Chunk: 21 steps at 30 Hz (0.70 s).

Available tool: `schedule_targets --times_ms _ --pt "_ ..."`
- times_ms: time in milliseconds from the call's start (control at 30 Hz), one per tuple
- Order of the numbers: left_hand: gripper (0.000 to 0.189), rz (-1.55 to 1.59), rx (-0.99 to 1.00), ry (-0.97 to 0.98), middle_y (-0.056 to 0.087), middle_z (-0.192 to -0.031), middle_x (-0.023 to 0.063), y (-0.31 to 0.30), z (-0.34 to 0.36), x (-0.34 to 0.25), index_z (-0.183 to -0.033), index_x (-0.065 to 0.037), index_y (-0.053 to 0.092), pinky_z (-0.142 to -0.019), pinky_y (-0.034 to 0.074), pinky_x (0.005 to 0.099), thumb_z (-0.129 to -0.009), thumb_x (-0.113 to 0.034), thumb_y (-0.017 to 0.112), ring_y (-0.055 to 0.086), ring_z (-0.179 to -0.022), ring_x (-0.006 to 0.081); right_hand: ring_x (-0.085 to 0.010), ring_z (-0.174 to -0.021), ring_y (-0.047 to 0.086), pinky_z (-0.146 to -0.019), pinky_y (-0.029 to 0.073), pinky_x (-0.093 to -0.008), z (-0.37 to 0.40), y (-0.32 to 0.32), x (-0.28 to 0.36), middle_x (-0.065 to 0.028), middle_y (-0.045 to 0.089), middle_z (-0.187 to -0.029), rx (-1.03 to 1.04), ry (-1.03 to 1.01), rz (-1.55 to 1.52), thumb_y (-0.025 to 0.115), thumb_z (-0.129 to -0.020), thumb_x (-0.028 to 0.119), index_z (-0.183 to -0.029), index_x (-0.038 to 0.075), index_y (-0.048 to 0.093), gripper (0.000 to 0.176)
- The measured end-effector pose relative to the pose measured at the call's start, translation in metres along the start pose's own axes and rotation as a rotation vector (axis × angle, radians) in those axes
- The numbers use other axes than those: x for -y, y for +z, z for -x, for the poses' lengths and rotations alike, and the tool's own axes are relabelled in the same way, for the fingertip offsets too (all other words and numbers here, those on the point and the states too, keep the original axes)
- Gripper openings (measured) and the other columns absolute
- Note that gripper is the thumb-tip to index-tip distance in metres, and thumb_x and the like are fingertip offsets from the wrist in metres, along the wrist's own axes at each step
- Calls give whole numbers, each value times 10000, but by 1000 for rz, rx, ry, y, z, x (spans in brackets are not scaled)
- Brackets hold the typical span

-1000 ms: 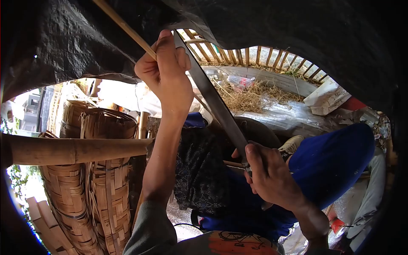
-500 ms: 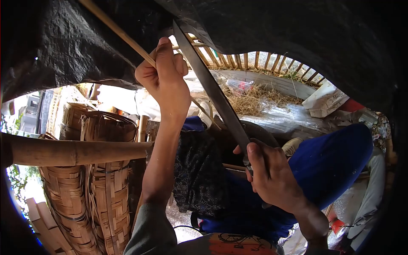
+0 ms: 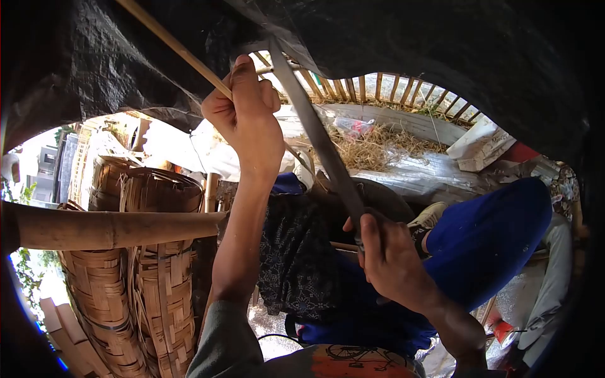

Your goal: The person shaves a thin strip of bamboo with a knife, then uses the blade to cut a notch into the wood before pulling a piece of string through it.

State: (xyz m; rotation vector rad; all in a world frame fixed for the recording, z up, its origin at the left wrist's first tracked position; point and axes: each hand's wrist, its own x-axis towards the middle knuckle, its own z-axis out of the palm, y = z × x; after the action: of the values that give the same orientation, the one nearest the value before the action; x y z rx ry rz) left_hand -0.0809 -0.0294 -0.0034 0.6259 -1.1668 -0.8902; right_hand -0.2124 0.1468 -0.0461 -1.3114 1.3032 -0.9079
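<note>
The fingers of the left hand (image 3: 252, 120) are clamped on the stick (image 3: 176, 49), which slants to the upper left. The fingers of the right hand (image 3: 397, 264) are clamped on the knife (image 3: 313, 126); its blade slants up beside the left hand.

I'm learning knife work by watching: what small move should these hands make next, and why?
Probably ease the knife toward the thin strip just below the left hand, steering clear of that hand. The left hand grips the strip, which emerges below it, while the right hand holds the knife slanted close by; whether knife and strip touch, I can't tell.
</note>
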Motion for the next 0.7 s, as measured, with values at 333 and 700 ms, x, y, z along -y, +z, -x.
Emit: schedule_targets --times_ms 333,700 --pt "431 -71 -52 57 244 -478 -57 -5 2 0 -497 -110 282 -419 130 239 -876 -49 477 186 -425 22 -192 -824 512 -614 370 -297 8 -13 -13 -165 535 -1058 -71 -549 886 532 -844 40 -1137 -148 428 363" --pt "438 -108 -66 74 218 -441 -61 1 -1 1 -492 -127 255 -415 125 237 -863 -67 479 174 -410 17 -212 -736 515 -546 370 -321 0 7 -25 -208 535 -976 -33 -615 761 516 -842 24 -1106 -156 449 326"
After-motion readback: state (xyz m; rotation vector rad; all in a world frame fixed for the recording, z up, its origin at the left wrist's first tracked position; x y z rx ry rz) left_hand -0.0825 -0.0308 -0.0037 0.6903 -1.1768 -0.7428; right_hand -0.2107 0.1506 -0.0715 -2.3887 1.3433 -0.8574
